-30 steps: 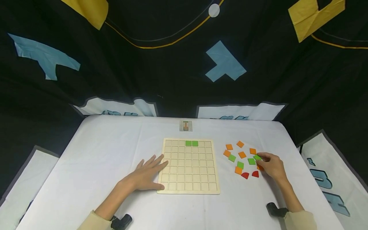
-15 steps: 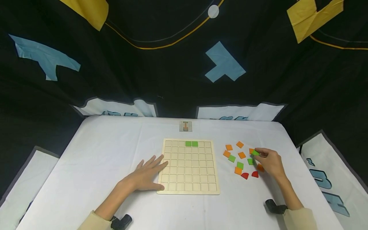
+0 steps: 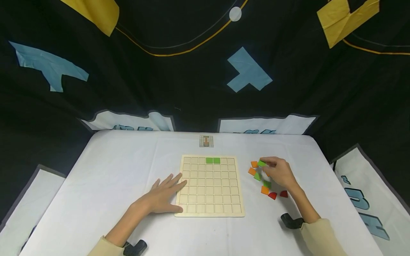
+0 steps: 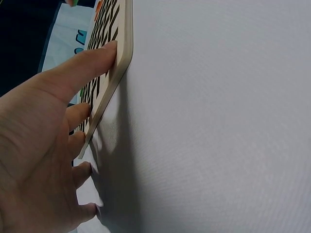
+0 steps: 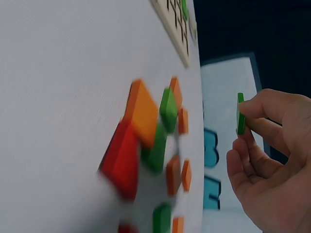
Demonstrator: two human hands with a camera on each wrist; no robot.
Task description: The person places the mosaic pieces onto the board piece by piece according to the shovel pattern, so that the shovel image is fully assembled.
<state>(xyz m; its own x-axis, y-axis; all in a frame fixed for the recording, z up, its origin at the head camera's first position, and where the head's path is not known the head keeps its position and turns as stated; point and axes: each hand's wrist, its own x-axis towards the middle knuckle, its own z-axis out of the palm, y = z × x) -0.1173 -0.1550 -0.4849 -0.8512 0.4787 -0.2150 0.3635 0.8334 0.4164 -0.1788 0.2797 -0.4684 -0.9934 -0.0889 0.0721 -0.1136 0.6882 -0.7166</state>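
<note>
The right hand (image 3: 278, 171) pinches one green tile (image 5: 241, 114) at its thumb and fingertips, and from the wrist camera I see that tile nearly edge-on, held clear of the table (image 3: 105, 170). The tile is square, so it has no long axis to follow. What counts is direction: the grid board (image 3: 209, 214) lies to this hand's left, its far edge about as far off as the held tile. The right forearm slants in from the table's near right side, with the hand reaching forward and leftward.

Under and around that hand lie loose orange tiles (image 3: 252, 171), more loose green tiles (image 3: 257, 176) and two red pieces (image 3: 272, 195); the hand hides part of the spread. Some sit between it and the board's right edge.

The left hand (image 3: 161, 197) is nearer the board, touching it. It lies wide, fingers spread, thumb on the near left corner, two fingertips at the left edge, gripping nothing. Two placed green tiles (image 3: 213, 160) sit side by side against the board's far edge. Beyond, near the table's far edge, lies a small picture card (image 3: 206, 141).
</note>
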